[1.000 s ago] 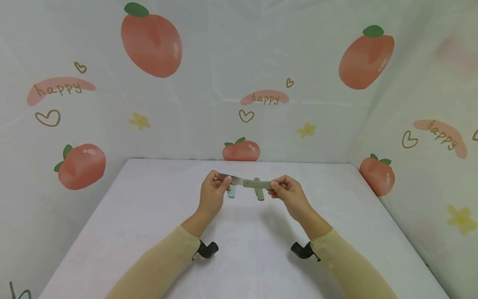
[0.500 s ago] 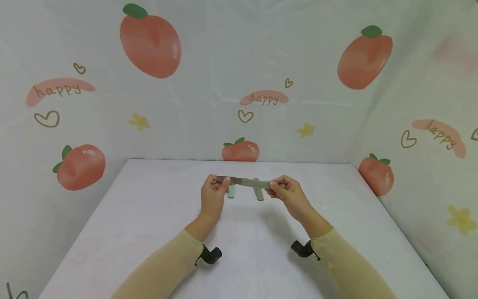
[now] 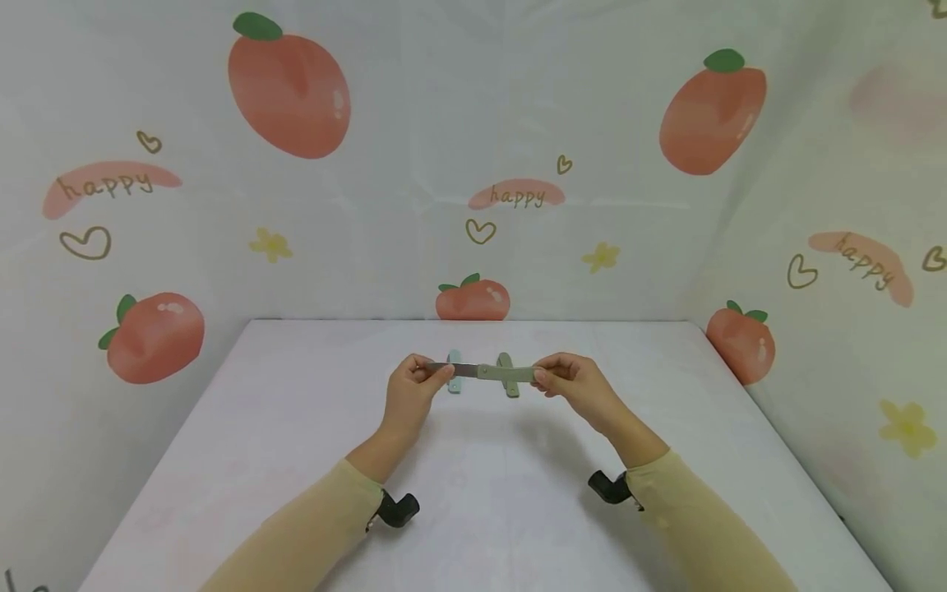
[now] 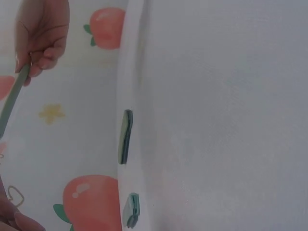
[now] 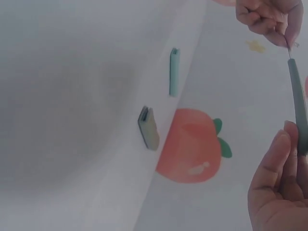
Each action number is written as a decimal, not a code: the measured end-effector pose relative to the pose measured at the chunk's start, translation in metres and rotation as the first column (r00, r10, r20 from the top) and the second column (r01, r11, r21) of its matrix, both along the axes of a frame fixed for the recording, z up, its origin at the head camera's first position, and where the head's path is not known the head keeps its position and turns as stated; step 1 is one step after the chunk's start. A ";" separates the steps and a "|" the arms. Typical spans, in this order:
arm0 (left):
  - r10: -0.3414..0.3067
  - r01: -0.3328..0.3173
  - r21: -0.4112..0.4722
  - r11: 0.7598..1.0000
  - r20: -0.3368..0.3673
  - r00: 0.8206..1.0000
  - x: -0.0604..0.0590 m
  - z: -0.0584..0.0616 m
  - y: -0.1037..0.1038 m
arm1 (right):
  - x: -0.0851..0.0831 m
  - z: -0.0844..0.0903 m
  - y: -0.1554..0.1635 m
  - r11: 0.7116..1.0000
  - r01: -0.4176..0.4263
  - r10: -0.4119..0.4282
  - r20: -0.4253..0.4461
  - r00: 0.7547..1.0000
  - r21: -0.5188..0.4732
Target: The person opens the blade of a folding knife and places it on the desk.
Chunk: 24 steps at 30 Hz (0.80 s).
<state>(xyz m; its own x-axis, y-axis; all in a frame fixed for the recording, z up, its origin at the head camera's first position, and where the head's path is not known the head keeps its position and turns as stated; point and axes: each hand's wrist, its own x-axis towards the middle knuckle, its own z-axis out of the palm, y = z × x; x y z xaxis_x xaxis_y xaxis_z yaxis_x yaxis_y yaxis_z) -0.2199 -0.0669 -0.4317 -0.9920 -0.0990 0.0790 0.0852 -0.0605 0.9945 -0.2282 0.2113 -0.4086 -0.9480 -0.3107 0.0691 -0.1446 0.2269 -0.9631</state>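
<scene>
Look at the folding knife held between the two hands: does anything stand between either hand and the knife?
Nothing visible does. The left hand pinches the metal blade end of the folding knife and the right hand pinches its green handle end. The two closed knives lie apart on the table, behind it.

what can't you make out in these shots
- Folding knife, head view: too small to tell blade edge or pivot detail.
- Two pieces on the table, head view: partly hidden behind the knife; what they are is unclear.
- Left hand, left wrist view: cut off by the frame edge.
- Right hand, right wrist view: cropped at the corner.
</scene>
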 end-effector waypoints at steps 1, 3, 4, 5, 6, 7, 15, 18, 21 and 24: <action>-0.018 0.018 -0.006 1.000 0.012 1.000 0.000 -0.001 -0.002 | 0.000 0.000 0.001 1.000 0.001 -0.001 -0.001 1.000 0.015; -0.040 0.040 -0.015 0.999 0.031 0.999 0.000 -0.001 -0.005 | 0.000 0.001 0.002 0.999 0.001 -0.001 -0.003 1.000 0.048; -0.049 0.050 -0.020 0.999 0.042 0.998 0.000 -0.002 -0.005 | 0.001 0.001 0.003 0.998 0.000 0.000 0.000 1.000 0.061; -0.058 0.060 -0.025 0.998 0.050 0.997 -0.001 -0.003 -0.006 | 0.001 0.001 0.003 0.997 0.001 -0.001 0.005 1.000 0.071; -0.065 0.067 -0.033 0.997 0.058 0.996 -0.001 -0.004 -0.007 | 0.001 0.001 0.004 0.996 0.001 -0.002 0.008 1.000 0.084; -0.071 0.074 -0.042 0.996 0.065 0.995 -0.001 -0.005 -0.008 | 0.001 0.001 0.004 0.995 -0.001 0.000 0.009 1.000 0.096; -0.133 0.141 -0.111 0.984 0.075 0.988 -0.002 -0.011 -0.013 | 0.001 -0.002 0.010 0.990 -0.013 0.007 0.045 0.999 0.138; -0.161 0.170 -0.124 0.978 0.076 0.984 -0.002 -0.010 -0.015 | 0.002 -0.002 0.012 0.988 -0.040 0.031 0.061 0.998 0.146; -0.195 0.205 -0.142 0.968 0.083 0.977 -0.002 -0.009 -0.016 | 0.003 -0.001 0.015 0.986 -0.068 0.058 0.071 0.996 0.150; -0.230 0.245 -0.168 0.955 0.104 0.968 -0.002 -0.008 -0.017 | 0.003 -0.001 0.018 0.982 -0.093 0.082 0.070 0.994 0.163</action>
<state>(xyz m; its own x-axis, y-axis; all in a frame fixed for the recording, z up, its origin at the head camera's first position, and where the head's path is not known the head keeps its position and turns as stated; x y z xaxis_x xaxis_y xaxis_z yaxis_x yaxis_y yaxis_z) -0.2223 -0.0840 -0.4395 -0.9888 0.1488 -0.0087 0.0077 0.1094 0.9940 -0.2253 0.2295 -0.4094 -0.9176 -0.3945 -0.0495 -0.1110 0.3737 -0.9209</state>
